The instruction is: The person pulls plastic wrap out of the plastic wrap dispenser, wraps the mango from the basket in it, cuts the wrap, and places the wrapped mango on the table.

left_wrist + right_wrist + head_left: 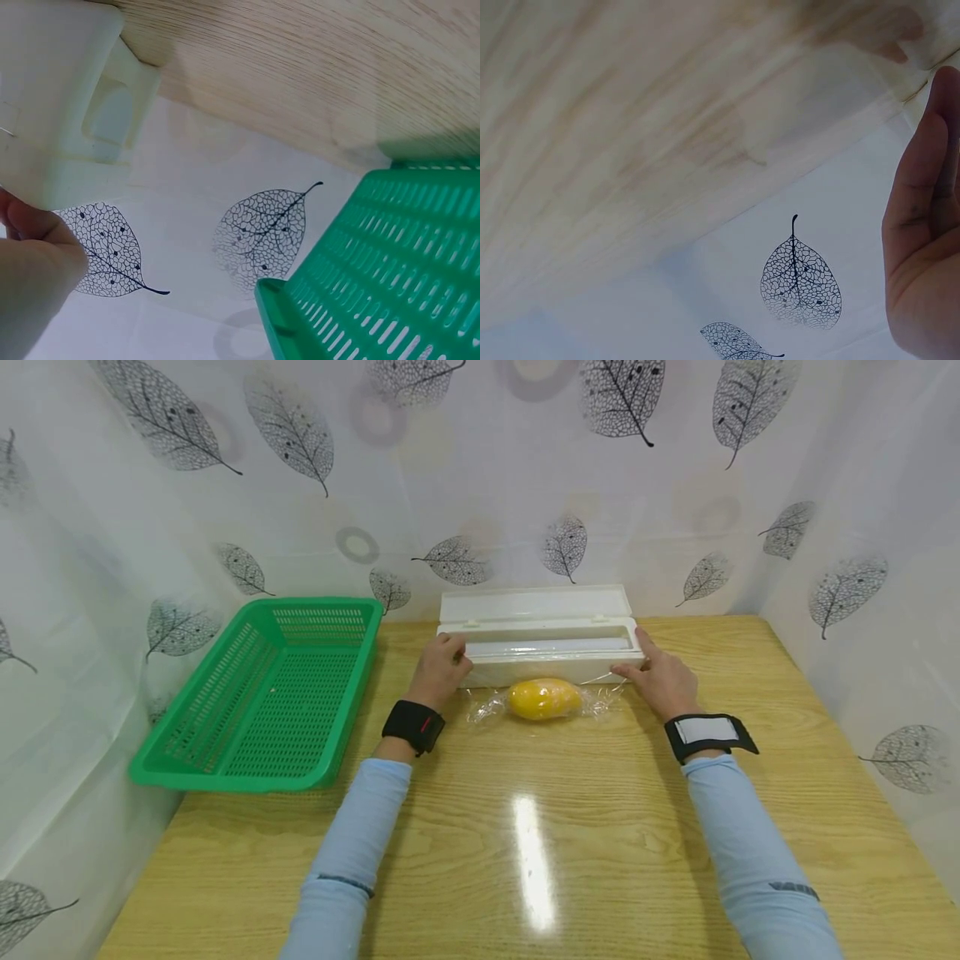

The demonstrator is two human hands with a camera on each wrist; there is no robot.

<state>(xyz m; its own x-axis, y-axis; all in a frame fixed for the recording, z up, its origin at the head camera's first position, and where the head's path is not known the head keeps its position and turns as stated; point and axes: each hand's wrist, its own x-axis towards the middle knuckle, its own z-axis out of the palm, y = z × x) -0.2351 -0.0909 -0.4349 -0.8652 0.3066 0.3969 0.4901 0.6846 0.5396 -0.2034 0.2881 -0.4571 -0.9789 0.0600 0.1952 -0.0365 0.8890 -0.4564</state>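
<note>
A white cling film box (551,670) lies on the table with its lid (534,603) raised at the back. Inside is a pale roll (547,646). My left hand (441,670) is at the box's left front corner, thumb and fingertips pinched together, apparently on the film's edge. Around the right end, my right hand (663,681) has its thumb at the front and forefinger along the side. Just in front of the box lies a yellow, mango-like fruit (543,699) in clear film, its loose ends spread sideways. The left wrist view shows the box's end (105,112) beside the left thumb (45,270).
A green plastic basket (348,710) with slotted sides stands on the left of the wooden table (465,860). A white curtain (495,485) with a leaf print hangs behind the table and along both sides.
</note>
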